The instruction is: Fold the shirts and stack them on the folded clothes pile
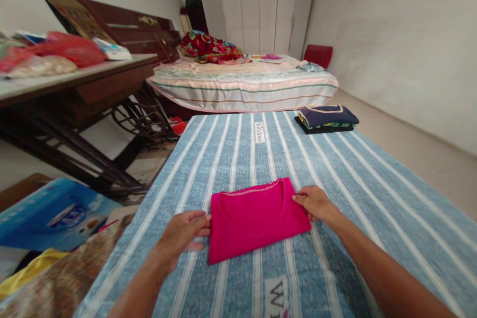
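Observation:
A folded bright pink garment (255, 218) lies on a blue cloth with white stripes (372, 194) spread over a flat surface. My left hand (184, 236) rests at the garment's left edge, fingers curled onto the fabric. At the right edge my right hand (315, 204) pinches the fabric with bent fingers. Both hands grip the garment from opposite sides.
A stack of folded dark clothes (327, 119) sits at the far right of the striped cloth. A bed (242, 84) with a heap of red patterned fabric (210, 48) stands beyond. A dark wooden table (74, 94) with bags is at left. Blue packaging (52, 213) lies lower left.

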Demonstrator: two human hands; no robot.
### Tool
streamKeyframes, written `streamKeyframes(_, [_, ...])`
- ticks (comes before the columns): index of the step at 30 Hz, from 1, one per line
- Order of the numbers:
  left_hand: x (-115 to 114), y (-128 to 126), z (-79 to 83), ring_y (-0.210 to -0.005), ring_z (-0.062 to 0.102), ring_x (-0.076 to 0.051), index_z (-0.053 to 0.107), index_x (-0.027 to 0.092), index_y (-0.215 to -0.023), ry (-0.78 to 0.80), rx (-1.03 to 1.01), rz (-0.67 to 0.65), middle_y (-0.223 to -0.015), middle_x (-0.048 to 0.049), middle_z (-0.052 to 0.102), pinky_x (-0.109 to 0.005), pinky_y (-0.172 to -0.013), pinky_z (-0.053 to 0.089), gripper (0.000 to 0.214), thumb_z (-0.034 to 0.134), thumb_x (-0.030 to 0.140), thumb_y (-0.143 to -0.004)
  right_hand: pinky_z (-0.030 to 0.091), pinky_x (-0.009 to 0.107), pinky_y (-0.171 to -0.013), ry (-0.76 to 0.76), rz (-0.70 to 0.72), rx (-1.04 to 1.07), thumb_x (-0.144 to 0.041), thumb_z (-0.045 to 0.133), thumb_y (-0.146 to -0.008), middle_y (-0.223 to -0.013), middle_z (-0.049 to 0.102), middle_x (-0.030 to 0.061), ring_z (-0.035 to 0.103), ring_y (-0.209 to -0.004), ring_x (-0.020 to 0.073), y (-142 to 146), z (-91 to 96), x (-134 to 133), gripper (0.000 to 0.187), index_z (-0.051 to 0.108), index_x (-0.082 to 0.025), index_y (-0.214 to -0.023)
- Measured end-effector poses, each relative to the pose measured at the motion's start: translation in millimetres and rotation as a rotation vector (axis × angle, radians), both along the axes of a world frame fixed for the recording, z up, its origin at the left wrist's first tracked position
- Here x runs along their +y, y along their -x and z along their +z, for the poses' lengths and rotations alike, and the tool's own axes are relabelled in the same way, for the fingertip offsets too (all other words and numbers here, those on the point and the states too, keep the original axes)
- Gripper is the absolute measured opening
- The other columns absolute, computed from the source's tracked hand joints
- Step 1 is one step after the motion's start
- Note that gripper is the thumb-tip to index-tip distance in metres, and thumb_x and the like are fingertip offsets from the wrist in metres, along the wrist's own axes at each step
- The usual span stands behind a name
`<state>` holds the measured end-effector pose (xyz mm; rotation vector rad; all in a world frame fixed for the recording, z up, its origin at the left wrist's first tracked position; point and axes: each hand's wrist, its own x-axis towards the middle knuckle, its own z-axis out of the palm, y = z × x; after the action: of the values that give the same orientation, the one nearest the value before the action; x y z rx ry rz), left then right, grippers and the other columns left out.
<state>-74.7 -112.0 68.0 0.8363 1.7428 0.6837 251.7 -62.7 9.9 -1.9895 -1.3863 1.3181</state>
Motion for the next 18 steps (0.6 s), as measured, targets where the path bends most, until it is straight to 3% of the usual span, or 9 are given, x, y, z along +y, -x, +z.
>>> streamKeyframes(5, [8.9,-7.6,1.4,-0.056,0.058,-0.012,0.063,0.014,-0.083,0.029,-0.109,0.020,-0.074,-0.0050,0.067,-0.018,-0.044,0.033,0.044,0.075,0.042,-0.051,0.027,0.017,-0.027,0.076,-0.014,0.062,-0.024,0.053,-0.086,-0.037,0.045,-0.0052,0.043,-0.027,0.0098,4.3,7.7,3.2,0.024,0.052,-0.017,-0.063])
streamKeyframes(12, [17.0,-7.4,-8.5,-0.040,0.038,-0.005,0.057,0.014,-0.059,0.003,-0.143,-0.015,-0.052,0.0015,0.053,-0.017,-0.038,0.011,0.033,0.075,0.039,-0.048,0.024,0.016,-0.030,0.020,-0.041,0.102,-0.025,0.063,-0.075,-0.034,0.041,-0.0074,0.038,-0.028,0.0074,4.9,7.7,4.9,0.024,0.050,-0.018,-0.057])
streamKeyframes(15, [18.5,-10.5,-8.8,-0.040,0.035,-0.006,0.056,0.015,-0.057,-0.033,-0.109,-0.027,-0.048,0.0033,0.049,-0.018,-0.039,0.011,0.030,0.073,0.038,-0.048,0.025,0.016,-0.035,-0.070,-0.070,0.089,-0.020,0.063,-0.071,-0.037,0.042,-0.0074,0.039,-0.033,0.0063,5.1,5.4,4.9,0.018,0.053,-0.017,-0.056])
streamKeyframes(18, [17.7,-13.7,-7.1,-0.044,0.039,-0.007,0.059,0.016,-0.060,-0.094,-0.035,-0.029,-0.049,0.0040,0.049,-0.018,-0.041,0.021,0.026,0.072,0.036,-0.050,0.028,0.016,-0.039,-0.126,-0.094,0.112,-0.017,0.063,-0.068,-0.042,0.045,-0.0066,0.042,-0.040,0.0064,6.4,5.2,3.7,0.014,0.056,-0.016,-0.057])
